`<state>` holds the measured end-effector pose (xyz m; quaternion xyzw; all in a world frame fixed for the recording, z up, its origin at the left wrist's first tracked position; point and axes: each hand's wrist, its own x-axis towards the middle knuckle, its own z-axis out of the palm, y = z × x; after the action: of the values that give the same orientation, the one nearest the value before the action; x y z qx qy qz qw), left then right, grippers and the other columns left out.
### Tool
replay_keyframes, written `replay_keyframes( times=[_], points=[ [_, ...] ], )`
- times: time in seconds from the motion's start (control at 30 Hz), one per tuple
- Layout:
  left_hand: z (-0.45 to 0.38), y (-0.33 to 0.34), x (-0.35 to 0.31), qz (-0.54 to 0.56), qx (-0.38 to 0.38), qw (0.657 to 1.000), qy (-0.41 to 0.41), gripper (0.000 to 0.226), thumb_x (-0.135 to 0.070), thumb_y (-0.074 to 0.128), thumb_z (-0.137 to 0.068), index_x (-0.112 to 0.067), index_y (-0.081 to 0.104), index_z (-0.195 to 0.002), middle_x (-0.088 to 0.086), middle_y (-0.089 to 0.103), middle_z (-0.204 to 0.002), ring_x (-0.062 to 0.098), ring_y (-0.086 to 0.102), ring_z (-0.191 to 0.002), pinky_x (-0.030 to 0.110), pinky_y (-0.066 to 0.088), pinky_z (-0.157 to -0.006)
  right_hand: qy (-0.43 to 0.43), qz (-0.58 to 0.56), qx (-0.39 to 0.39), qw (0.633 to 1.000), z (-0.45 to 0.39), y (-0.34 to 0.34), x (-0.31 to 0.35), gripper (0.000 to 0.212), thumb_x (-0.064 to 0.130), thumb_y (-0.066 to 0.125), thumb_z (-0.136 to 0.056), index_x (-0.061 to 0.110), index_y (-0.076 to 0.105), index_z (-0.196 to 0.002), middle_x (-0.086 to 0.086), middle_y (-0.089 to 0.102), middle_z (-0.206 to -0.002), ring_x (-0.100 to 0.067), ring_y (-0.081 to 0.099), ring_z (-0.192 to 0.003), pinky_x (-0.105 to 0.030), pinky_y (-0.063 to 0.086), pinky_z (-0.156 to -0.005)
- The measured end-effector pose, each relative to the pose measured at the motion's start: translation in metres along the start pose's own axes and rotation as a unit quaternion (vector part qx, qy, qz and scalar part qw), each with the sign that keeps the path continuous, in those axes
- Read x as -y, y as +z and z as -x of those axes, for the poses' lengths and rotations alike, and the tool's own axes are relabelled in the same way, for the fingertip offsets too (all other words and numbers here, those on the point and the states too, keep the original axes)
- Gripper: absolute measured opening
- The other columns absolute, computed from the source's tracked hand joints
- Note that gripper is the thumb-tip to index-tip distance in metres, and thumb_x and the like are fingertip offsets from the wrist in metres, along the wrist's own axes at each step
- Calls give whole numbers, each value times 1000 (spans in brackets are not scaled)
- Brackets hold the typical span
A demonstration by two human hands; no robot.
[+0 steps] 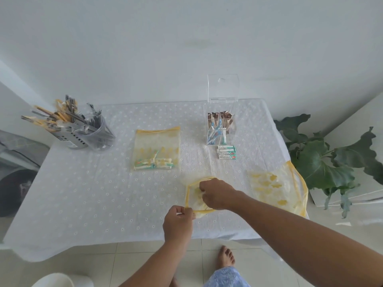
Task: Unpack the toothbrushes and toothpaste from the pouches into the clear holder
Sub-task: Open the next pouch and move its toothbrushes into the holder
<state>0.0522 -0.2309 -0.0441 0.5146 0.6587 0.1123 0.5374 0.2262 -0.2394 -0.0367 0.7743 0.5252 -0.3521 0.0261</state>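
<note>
Pouch (195, 200), yellow-trimmed, at table's (83, 193) six o'clock edge: left hand (178, 221) pinches its rim; right hand (215, 193) reaches inside, fingers hidden, grasp unclear. Clear holder (220, 129) at one o'clock, contents blurred. Toothpaste boxes (227, 152) before it, print unreadable. Second pouch (156, 149) at centre, filled.

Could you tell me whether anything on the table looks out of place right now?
Mildly: the toothpaste boxes lie on the cloth in front of the clear holder, not inside it, and one pouch overhangs the table's right edge.
</note>
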Motion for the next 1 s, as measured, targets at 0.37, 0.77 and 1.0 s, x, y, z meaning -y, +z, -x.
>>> replay_keyframes(
  times=[0.37, 0.77, 1.0],
  points=[
    [4, 4, -5, 8, 7, 1000, 19, 10, -23, 67, -86, -15, 66, -80, -11, 76, -68, 22, 71, -72, 43, 58, -72, -54, -22, 135, 989, 50, -109, -7, 14, 23, 59, -96, 21, 73, -93, 4, 73, -82, -15, 60, -56, -23, 50, -52],
    [5, -2, 3, 26, 1, 1000, -2, 13, -26, 66, -89, -14, 67, -84, -12, 77, -69, 22, 70, -71, 39, 57, -70, 6, -242, -204, 949, 2, -187, -53, 16, 18, 55, -102, 13, 70, -102, -7, 68, -84, -13, 53, -58, -19, 39, -43],
    [2, -4, 3, 26, -3, 1000, -7, 14, -26, 66, -88, -15, 67, -81, -12, 76, -69, 25, 72, -77, 42, 58, -75, 121, -214, -234, 941, -46, -193, -43, 23, 10, 50, -89, 5, 72, -90, -8, 65, -75, -21, 54, -56, -24, 43, -53]
  ],
)
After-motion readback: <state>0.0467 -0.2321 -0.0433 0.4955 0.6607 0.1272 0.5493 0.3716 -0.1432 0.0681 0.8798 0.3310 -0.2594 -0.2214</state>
